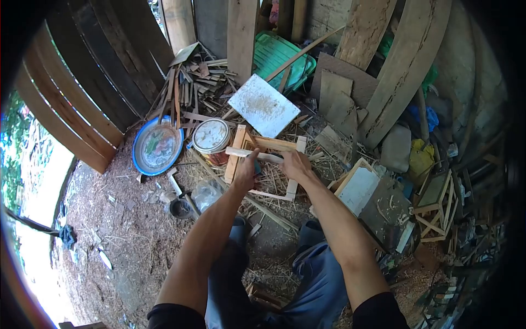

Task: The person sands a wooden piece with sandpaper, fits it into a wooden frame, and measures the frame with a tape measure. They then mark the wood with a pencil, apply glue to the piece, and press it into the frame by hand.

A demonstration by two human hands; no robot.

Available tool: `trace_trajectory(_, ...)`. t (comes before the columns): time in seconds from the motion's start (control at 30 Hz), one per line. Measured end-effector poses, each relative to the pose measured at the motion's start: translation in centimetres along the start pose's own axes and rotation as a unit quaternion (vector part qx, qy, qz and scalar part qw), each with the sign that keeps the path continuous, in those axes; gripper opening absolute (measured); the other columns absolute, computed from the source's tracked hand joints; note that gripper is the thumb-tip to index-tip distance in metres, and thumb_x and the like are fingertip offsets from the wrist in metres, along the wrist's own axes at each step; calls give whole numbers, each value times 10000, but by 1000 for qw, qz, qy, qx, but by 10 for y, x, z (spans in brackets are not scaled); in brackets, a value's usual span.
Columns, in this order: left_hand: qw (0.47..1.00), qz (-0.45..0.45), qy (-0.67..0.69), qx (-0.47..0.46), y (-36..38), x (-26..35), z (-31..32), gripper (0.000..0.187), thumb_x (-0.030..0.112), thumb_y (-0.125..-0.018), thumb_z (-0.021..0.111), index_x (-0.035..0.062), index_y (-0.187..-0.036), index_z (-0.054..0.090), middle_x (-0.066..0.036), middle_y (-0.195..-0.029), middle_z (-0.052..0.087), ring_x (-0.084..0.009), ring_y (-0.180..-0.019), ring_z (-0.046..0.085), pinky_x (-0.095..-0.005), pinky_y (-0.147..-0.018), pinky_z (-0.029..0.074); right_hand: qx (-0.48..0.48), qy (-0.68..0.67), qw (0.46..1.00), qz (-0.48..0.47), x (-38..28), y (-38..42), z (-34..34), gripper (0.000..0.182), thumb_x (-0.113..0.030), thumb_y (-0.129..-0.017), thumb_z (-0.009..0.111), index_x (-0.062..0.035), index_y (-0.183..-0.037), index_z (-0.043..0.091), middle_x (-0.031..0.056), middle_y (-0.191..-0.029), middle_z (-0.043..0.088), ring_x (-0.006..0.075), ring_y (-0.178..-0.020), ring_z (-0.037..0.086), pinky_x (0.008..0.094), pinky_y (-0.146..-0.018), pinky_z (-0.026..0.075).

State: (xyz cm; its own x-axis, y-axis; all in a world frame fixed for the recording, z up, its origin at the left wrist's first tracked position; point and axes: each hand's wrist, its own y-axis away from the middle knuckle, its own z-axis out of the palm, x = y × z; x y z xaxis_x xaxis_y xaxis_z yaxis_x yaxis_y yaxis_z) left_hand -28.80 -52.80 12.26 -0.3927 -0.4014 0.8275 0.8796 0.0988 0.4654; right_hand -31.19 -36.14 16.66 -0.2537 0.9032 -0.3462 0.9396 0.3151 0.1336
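Note:
A pale wooden strip (236,152) lies crosswise over a small wooden frame (297,145) on the littered ground. My left hand (246,172) is closed round the strip near its middle, thumb on top. At the strip's right end is my right hand (296,165), its fingers curled in and pressed against the wood. Something small and dark shows by the right fingertips, too small to name. The frame's left bar (231,170) stands just left of my left hand. A bit of teal shows beside the left palm, mostly hidden.
Left of the frame stands a lidded paint bucket (211,135), with a blue-rimmed basin (158,146) beyond it. A hammer-like tool (175,185) and a clear plastic bag (207,193) lie nearer. A white board (264,105) is behind; a slatted wooden piece (436,211) sits right.

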Motion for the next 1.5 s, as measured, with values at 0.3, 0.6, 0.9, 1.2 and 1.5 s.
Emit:
trace_trajectory(0.3, 982, 33, -90, -162, 39, 18, 67, 517, 442, -860, 578, 8, -1128, 501, -92, -951, 602, -172, -776, 583, -305, -648, 473, 93, -43, 982, 156, 71, 66, -64, 330, -200, -725, 743, -3, -972, 648, 211, -927, 649, 344, -863, 634, 422, -741, 502)
trace_trajectory(0.6, 939, 12, -153, -308, 50, -58, 200, 582, 530, -864, 527, 23, -1150, 504, -82, -969, 612, -166, -660, 612, -292, -545, 461, -47, -140, 910, 389, 137, 173, -80, 459, -295, -676, 785, 62, -939, 664, 217, -851, 668, 287, -756, 674, 353, -671, 523)
trace_trajectory(0.9, 949, 47, -187, -249, 66, -76, 227, 549, 492, -814, 612, -8, -1028, 539, -123, -841, 611, -180, -640, 583, -317, -567, 475, 198, -117, 934, 274, 152, 173, -82, 200, -198, -830, 606, -15, -899, 650, 168, -812, 658, 315, -810, 636, 384, -716, 487)
trace_trajectory(1.2, 823, 252, -453, 231, 9, -1, 49, 682, 404, -738, 677, -121, -1111, 455, -205, -926, 581, -267, -789, 595, -410, -712, 486, 125, -168, 971, 113, 95, 50, -19, 220, -145, -914, 467, 5, -1038, 571, 192, -902, 632, 327, -898, 609, 434, -794, 448)
trace_trajectory(1.5, 959, -121, -255, 29, 6, 18, -72, 376, 365, -838, 513, -5, -904, 521, -129, -718, 579, -230, -508, 595, -336, -339, 402, 144, -170, 963, 151, 72, -24, 18, 567, -152, -924, 432, -136, -1444, 206, 278, -1399, 261, 433, -1240, 367, 459, -1008, 358)
